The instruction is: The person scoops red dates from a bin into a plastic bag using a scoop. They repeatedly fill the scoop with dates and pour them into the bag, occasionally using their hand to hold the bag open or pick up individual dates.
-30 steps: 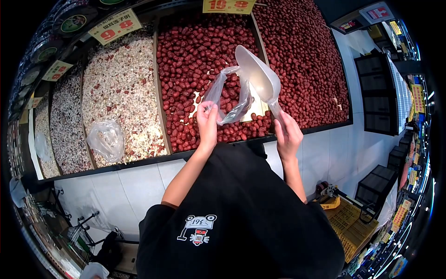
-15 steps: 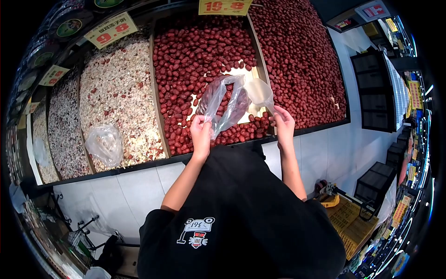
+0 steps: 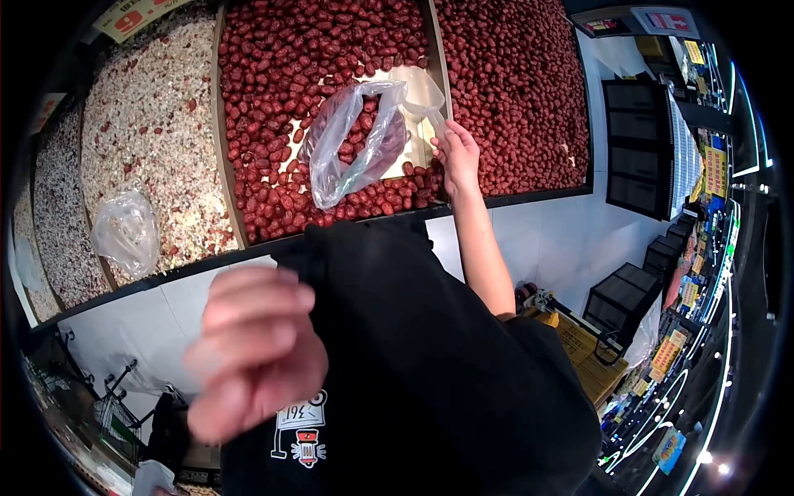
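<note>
My right hand [image 3: 460, 159] grips the handle of a translucent plastic scoop [image 3: 418, 89]. The scoop rests over a bare pale patch of a bin of dried red dates [image 3: 310, 50]. Against the scoop's left side lies a clear plastic bag [image 3: 329, 161] on the dates, its mouth spread and dates visible through it. My left hand [image 3: 260, 351] is raised near the camera, in front of my dark shirt and away from the bag. Its fingers look bent but are smeared by motion, and nothing shows in them.
A wooden divider [image 3: 441, 50] separates a second bin of dates [image 3: 517, 99] on the right. On the left, a bin of pale mixed grains [image 3: 157, 107] holds another plastic bag [image 3: 126, 233]. Dark crates [image 3: 637, 149] stand at the right.
My left hand has let go of the bag and come up toward the camera. The bag now lies on the dates. My right hand still grips the scoop, and the view has shifted.
</note>
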Tool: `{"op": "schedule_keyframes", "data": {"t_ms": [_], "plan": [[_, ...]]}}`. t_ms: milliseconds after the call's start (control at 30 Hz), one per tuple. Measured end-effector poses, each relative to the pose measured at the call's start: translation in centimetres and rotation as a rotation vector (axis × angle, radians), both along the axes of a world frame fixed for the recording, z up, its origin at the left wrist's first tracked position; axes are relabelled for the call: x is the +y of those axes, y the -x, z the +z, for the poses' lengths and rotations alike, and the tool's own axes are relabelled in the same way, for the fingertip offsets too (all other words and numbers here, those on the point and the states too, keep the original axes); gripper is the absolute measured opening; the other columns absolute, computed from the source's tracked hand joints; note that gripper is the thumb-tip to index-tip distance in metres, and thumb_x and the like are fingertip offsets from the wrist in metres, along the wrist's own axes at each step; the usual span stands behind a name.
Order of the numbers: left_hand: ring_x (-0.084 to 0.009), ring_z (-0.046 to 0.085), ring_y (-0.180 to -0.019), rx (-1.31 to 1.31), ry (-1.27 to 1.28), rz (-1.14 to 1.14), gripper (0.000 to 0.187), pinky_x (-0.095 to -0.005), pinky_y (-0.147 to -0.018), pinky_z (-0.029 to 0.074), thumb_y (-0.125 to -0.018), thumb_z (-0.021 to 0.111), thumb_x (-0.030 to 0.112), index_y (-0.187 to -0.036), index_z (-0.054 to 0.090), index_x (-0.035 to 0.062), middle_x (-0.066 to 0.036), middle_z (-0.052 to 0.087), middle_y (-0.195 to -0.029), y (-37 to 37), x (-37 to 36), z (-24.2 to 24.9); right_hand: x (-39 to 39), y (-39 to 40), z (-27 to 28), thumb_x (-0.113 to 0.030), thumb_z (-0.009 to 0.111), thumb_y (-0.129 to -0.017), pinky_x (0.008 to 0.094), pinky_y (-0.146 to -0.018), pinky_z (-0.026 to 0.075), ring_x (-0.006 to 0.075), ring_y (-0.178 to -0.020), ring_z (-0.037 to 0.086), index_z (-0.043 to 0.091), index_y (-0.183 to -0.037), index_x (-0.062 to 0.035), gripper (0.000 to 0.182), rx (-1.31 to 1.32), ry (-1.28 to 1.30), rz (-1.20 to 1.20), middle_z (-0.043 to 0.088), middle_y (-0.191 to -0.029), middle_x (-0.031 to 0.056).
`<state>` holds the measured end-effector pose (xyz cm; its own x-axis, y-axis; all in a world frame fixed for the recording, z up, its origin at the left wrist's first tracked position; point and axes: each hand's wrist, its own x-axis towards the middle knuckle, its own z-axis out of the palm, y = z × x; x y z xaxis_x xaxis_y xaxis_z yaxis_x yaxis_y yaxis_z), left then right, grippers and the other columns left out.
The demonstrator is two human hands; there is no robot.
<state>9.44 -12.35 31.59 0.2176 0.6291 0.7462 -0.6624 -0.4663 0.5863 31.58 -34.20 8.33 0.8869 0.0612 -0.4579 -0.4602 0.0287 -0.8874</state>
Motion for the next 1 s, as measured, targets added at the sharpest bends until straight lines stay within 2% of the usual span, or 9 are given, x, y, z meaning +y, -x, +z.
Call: {"op": "schedule_keyframes", "data": {"t_ms": [33, 67, 133, 233, 400, 500, 633, 800, 1000], "plan": [[-0.0208, 0.055, -0.068, -0.135, -0.044, 0.005, 0.021, -0.0359, -0.06, 0.047, -0.106, 0.04, 0.028, -0.106, 0.045, 0.0073, -0.007, 0.052, -0.087, 0.6, 0.2, 2.4, 0.4, -0.1, -0.1, -0.006, 0.055, -0.098, 0.0256, -0.063, 0.051, 0.0154, -0.079, 0.065, 0.05, -0.134, 0.0015, 0.037, 0.009, -0.016, 0.0, 0.062, -0.104, 0.0084], [-0.0167, 0.051, -0.063, -0.241, -0.051, -0.004, 0.019, -0.0309, -0.058, 0.045, -0.103, 0.043, 0.026, -0.1, 0.044, 0.008, -0.004, 0.05, -0.081, 1.4, 0.3, 4.2, 0.7, -0.2, -0.5, -0.008, 0.055, -0.098, 0.0253, -0.062, 0.05, 0.0153, -0.079, 0.065, 0.048, -0.136, 0.0021, 0.039, 0.01, 0.005, -0.001, 0.063, -0.11, 0.0112], [-0.0084, 0.043, -0.054, -0.363, -0.077, -0.013, 0.02, -0.0209, -0.054, 0.039, -0.096, 0.05, 0.023, -0.086, 0.041, 0.0095, 0.003, 0.046, -0.069, 2.3, 0.8, 6.1, 1.1, -0.2, -0.9, -0.011, 0.058, -0.099, 0.0238, -0.058, 0.047, 0.0126, -0.076, 0.064, 0.048, -0.134, 0.0021, 0.039, 0.037, 0.07, 0.044, 0.066, -0.108, 0.0108], [-0.0096, 0.042, -0.049, -0.368, -0.149, -0.078, 0.021, -0.0209, -0.049, 0.037, -0.095, 0.048, 0.022, -0.078, 0.046, 0.0097, 0.003, 0.047, -0.064, 0.7, 2.1, 7.7, 0.6, -0.4, -2.8, -0.018, 0.058, -0.101, 0.0205, -0.059, 0.043, 0.0076, -0.072, 0.06, 0.054, -0.13, -0.0013, 0.033, 0.063, 0.114, 0.17, 0.072, -0.103, 0.0072], [-0.0093, 0.044, -0.047, -0.527, -0.167, -0.146, 0.03, -0.022, -0.045, 0.037, -0.098, 0.044, 0.024, -0.072, 0.046, 0.0093, 0.002, 0.046, -0.055, -0.1, 2.6, 7.2, 0.6, 0.0, -3.3, -0.024, 0.059, -0.103, 0.0189, -0.056, 0.041, 0.0043, -0.066, 0.053, 0.057, -0.126, -0.0025, 0.032, 0.095, 0.116, 0.171, 0.072, -0.098, 0.0047], [-0.0088, 0.045, -0.045, -0.443, -0.246, -0.139, 0.036, -0.0211, -0.044, 0.036, -0.1, 0.043, 0.027, -0.069, 0.046, 0.0092, 0.003, 0.047, -0.052, 0.4, 3.0, 7.6, 0.4, -0.1, -3.3, -0.024, 0.059, -0.103, 0.0171, -0.054, 0.039, 0.0032, -0.065, 0.051, 0.058, -0.126, -0.0017, 0.032, 0.065, 0.071, 0.191, 0.07, -0.096, 0.0036], [-0.0081, 0.045, -0.044, -0.459, -0.245, -0.209, 0.038, -0.02, -0.043, 0.035, -0.099, 0.048, 0.027, -0.065, 0.045, 0.0106, 0.004, 0.047, -0.051, 0.5, 3.0, 7.5, 0.3, -1.0, -4.7, -0.018, 0.059, -0.102, 0.0167, -0.049, 0.035, 0.0031, -0.062, 0.048, 0.058, -0.122, 0.0005, 0.028, 0.023, 0.059, 0.172, 0.068, -0.092, 0.0043], [-0.0078, 0.044, -0.044, -0.448, -0.231, -0.276, 0.035, -0.0204, -0.044, 0.034, -0.094, 0.054, 0.021, -0.062, 0.043, 0.0123, 0.005, 0.047, -0.052, 0.6, 2.9, 7.4, 2.1, -1.9, -3.5, -0.018, 0.059, -0.102, 0.0163, -0.049, 0.035, 0.0028, -0.062, 0.049, 0.059, -0.122, 0.0017, 0.028, 0.018, 0.035, 0.188, 0.069, -0.092, 0.0049], [-0.0077, 0.043, -0.044, -0.626, -0.262, -0.279, 0.033, -0.0215, -0.044, 0.033, -0.088, 0.059, 0.013, -0.059, 0.043, 0.0125, 0.004, 0.047, -0.052, 0.2, 3.0, 6.8, 2.1, -1.3, -2.5, -0.02, 0.059, -0.103, 0.0167, -0.052, 0.038, 0.0032, -0.064, 0.05, 0.061, -0.119, 0.0006, 0.027, 0.045, -0.019, 0.161, 0.07, -0.095, 0.0061]]}}
